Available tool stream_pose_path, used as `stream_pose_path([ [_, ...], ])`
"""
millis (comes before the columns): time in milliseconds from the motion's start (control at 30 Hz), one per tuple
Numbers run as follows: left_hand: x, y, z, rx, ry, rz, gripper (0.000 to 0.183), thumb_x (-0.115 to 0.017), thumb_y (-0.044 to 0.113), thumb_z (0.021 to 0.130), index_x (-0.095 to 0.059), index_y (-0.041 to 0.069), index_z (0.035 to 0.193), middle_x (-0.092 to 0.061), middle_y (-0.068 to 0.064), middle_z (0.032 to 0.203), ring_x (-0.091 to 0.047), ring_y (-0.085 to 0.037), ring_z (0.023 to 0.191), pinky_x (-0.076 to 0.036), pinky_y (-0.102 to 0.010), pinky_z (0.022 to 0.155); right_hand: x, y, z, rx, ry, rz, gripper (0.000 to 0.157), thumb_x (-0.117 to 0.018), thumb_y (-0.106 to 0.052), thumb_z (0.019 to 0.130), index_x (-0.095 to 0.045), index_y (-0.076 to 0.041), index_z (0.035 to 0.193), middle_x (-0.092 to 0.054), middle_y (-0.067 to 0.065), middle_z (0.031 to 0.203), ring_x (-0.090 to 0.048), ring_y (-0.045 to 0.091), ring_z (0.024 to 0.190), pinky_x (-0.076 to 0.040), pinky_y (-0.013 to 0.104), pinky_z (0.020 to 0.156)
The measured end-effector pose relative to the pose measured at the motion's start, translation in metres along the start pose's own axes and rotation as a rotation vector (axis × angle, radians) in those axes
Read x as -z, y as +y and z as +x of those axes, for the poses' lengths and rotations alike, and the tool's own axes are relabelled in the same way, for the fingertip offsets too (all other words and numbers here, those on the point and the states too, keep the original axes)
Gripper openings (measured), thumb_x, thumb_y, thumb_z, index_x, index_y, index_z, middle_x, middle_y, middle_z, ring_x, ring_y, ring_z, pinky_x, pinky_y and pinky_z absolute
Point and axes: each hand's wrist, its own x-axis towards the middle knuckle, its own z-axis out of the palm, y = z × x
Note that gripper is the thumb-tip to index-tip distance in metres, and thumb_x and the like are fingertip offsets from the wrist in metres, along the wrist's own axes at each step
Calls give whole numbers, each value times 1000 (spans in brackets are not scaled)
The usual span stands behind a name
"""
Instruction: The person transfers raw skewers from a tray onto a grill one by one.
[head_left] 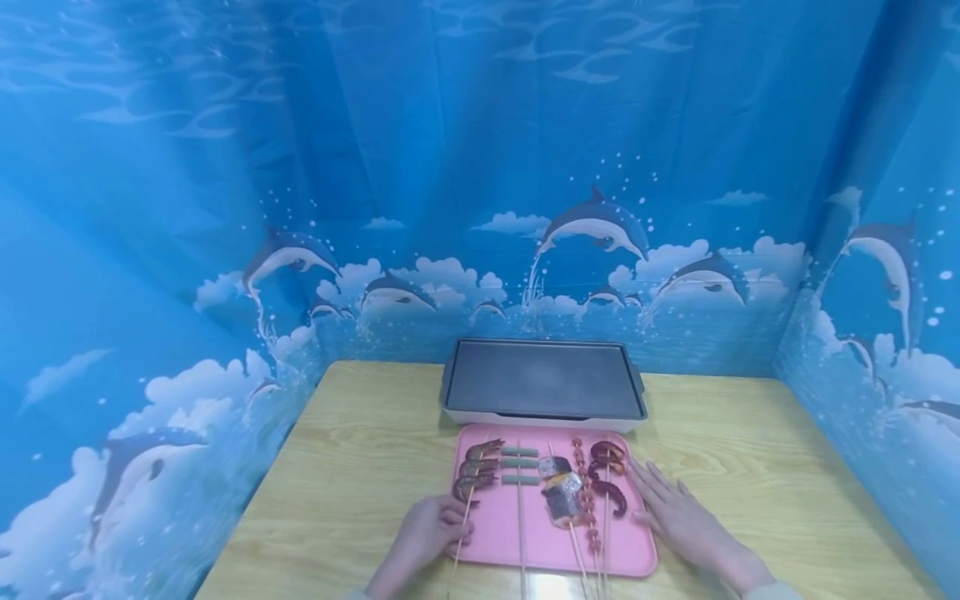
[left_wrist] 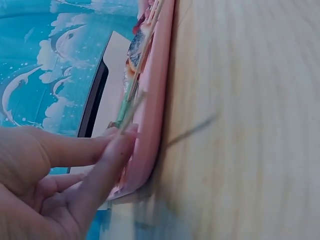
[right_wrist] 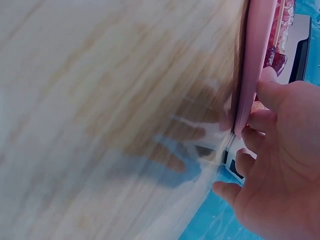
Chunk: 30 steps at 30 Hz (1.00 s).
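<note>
The two hands are well apart, one at each side of the tray. The left hand (head_left: 433,531) pinches the bare stick of the shrimp skewer (head_left: 476,482) between thumb and fingers; the right hand (head_left: 678,518) lies with fingers extended beside the tray's right edge, its thumb at the rim. The shrimp skewer is at the left side of the pink tray (head_left: 495,533), its long axis running front to back with a slight slant: the shrimp end points away from the person and a little to the right, the bare end towards the person, past the near rim and over the worktop (head_left: 360,458). Each shrimp lies across the stick. To its right come a skewer of green pieces (head_left: 520,481), nearly straight front to back, then a fish skewer (head_left: 564,502) whose far end leans left, a skewer of small reddish pieces (head_left: 586,492), and one of dark red curled pieces (head_left: 615,495). Behind the tray, a flat dark griddle (head_left: 543,379) lies with its long side crosswise, before a blue dolphin-print backdrop (head_left: 450,125).
</note>
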Motion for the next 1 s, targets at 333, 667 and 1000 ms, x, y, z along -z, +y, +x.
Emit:
stream_pose_path([
  [333, 6, 10, -6, -57, 68, 4, 27, -70, 6, 76, -64, 0, 102, -69, -10, 87, -65, -15, 71, -54, -20, 56, -10, 14, 0, 63, 58, -5, 59, -50, -37, 93, -34, -9, 142, -31, 13, 147, -26, 39, 133, -24, 67, 99],
  [667, 21, 26, 4, -77, 131, 71, 25, -67, 5, 79, -63, 0, 103, -69, -9, 91, -66, -12, 72, -53, -19, 58, -4, 6, -1, 61, 83, -26, 59, -54, -36, 91, -38, -8, 140, -35, 13, 145, -31, 38, 131, -28, 66, 98],
  [1000, 37, 46, 36, -128, 187, 122, 25, -66, 4, 80, -62, -4, 104, -69, -13, 90, -67, -13, 69, -55, -23, 62, -4, 4, -1, 82, 90, -35, 58, -55, -34, 90, -39, -7, 139, -35, 15, 144, -29, 38, 132, -29, 67, 96],
])
